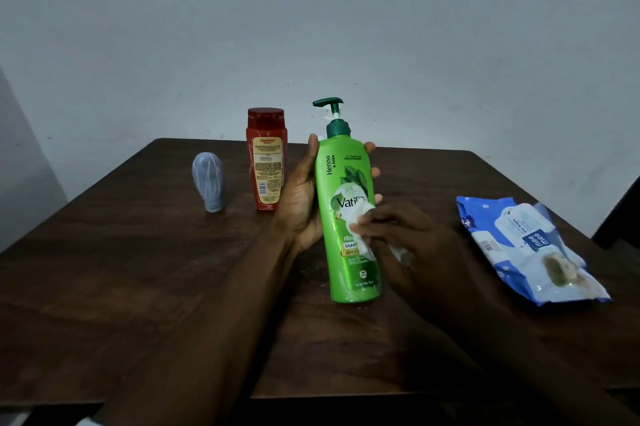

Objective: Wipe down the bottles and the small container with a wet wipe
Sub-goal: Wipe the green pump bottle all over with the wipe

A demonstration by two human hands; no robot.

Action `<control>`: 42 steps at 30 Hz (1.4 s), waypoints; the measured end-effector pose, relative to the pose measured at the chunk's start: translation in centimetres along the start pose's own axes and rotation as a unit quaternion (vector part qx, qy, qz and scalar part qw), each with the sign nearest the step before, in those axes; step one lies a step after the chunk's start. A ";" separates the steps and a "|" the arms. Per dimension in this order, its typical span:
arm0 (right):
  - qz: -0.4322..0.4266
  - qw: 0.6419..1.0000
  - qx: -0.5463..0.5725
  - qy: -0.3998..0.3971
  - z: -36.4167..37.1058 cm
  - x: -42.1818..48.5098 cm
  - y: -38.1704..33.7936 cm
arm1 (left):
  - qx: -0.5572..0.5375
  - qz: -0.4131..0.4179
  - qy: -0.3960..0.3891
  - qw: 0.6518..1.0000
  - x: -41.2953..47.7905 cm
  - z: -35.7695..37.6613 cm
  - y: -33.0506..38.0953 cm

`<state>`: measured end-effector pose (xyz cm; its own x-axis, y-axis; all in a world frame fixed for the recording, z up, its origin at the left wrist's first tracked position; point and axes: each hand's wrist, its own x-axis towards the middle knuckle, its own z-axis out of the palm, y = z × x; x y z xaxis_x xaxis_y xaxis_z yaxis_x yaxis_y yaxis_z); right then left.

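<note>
One item is mid-wipe: the left hand (300,206) grips the green bottle (344,166), the right hand (417,242) pinches the wet wipe (361,215) against it, and the red bottle (266,162) and grey container (209,181) seemingly await.

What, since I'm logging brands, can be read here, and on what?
"Henna & Amla": green pump bottle
"Vati", rest hidden by the wipe: same bottle
"Karthika": red bottle
"mee mee", upside down: wipes pack
Small print on all three: too small to read.
Grey container: no text seen.
</note>
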<state>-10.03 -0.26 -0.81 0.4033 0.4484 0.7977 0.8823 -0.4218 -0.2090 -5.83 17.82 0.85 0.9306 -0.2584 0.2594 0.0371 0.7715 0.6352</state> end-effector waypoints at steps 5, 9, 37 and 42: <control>0.042 0.997 0.029 0.051 0.8 3.9 0.5 | 0.005 -0.012 0.004 1.000 -0.5 0.2 0.0; 0.029 0.998 0.008 0.063 1.5 7.2 0.3 | 0.014 0.006 0.003 1.000 -0.7 -0.1 0.0; -0.067 0.991 -0.040 -0.105 0.4 -0.7 -1.2 | 0.013 -0.005 -0.008 1.000 0.4 -1.9 0.1; -0.054 0.994 -0.049 -0.078 1.3 1.3 -1.9 | 0.003 -0.006 -0.009 1.000 0.0 -1.5 0.2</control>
<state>-10.88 2.11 -0.14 0.3476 0.6088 0.7132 0.8977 -0.4358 -0.0655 -5.29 18.82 -0.15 0.9231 -0.2784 0.2653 0.0464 0.7654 0.6419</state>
